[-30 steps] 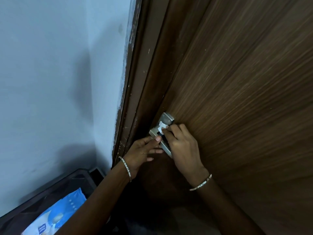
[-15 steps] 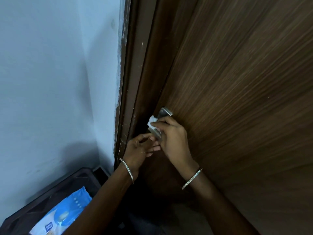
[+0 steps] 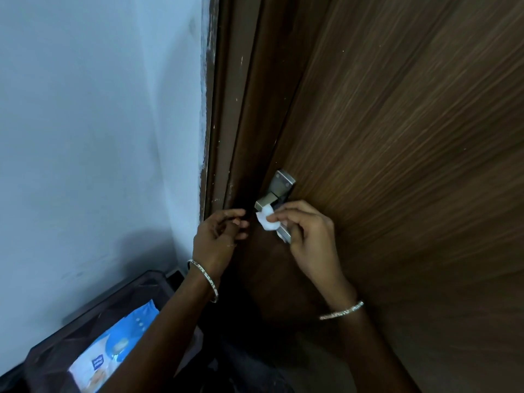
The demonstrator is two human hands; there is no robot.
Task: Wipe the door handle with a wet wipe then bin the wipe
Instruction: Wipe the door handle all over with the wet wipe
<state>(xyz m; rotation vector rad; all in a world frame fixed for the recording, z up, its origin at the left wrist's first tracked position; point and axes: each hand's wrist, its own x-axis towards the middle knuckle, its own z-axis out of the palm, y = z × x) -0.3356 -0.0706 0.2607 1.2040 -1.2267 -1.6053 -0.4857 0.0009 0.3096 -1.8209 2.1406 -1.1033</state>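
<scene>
1. Wall point(image 3: 99, 137): pale blue, left of the door frame.
2. Door frame point(image 3: 226, 109): dark brown, paint-flecked edge.
3. Dark crate point(image 3: 93, 316): below the wall, holding a blue-and-white packet point(image 3: 113, 347).

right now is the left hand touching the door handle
Apart. In the head view the left hand hangs beside the door handle, with dark door edge visible between its fingertips and the metal. Only the right hand presses the wet wipe on the lever.

- I count one door handle point(image 3: 276, 195) on one wooden door point(image 3: 397, 165).
- One white wet wipe point(image 3: 266, 219).
- Two hands: left hand point(image 3: 218, 236), right hand point(image 3: 309, 236).
- Two bangles, one per wrist point(image 3: 205, 279).
- One blue wipes pack point(image 3: 113, 347) in one dark crate point(image 3: 136, 293).
</scene>
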